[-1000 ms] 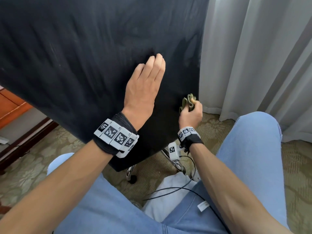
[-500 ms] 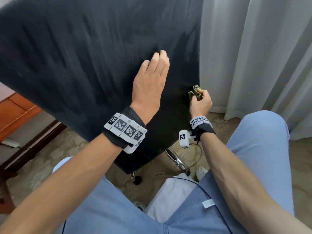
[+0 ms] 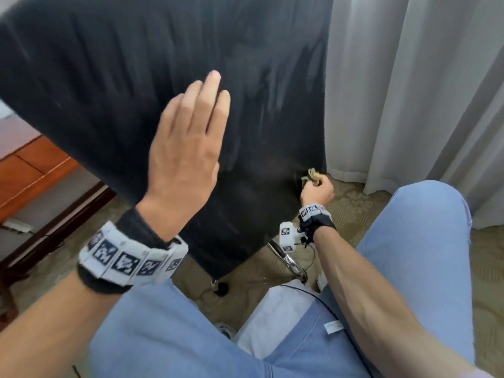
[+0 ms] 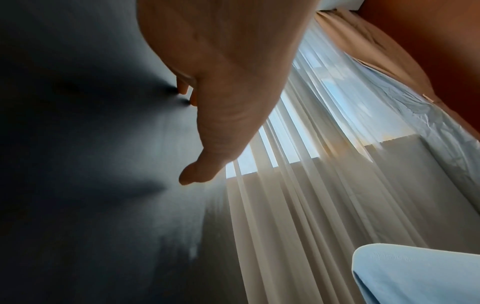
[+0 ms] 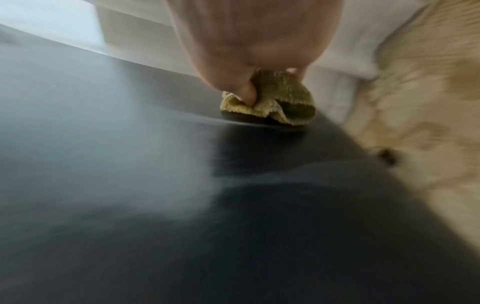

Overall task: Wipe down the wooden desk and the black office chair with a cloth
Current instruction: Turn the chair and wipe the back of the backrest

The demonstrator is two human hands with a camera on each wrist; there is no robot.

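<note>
Against black chair (image 3: 122, 77), left hand (image 3: 185, 159) flat, right hand (image 3: 317, 190) bunching half-hidden cloth (image 3: 309, 175)

Left hand (image 3: 188, 148) flat, fingers straight — right hand (image 3: 317, 189) fisted, pinching.

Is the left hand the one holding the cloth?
No. The left hand lies flat and empty on the black chair back; the right hand grips the cloth.
</note>
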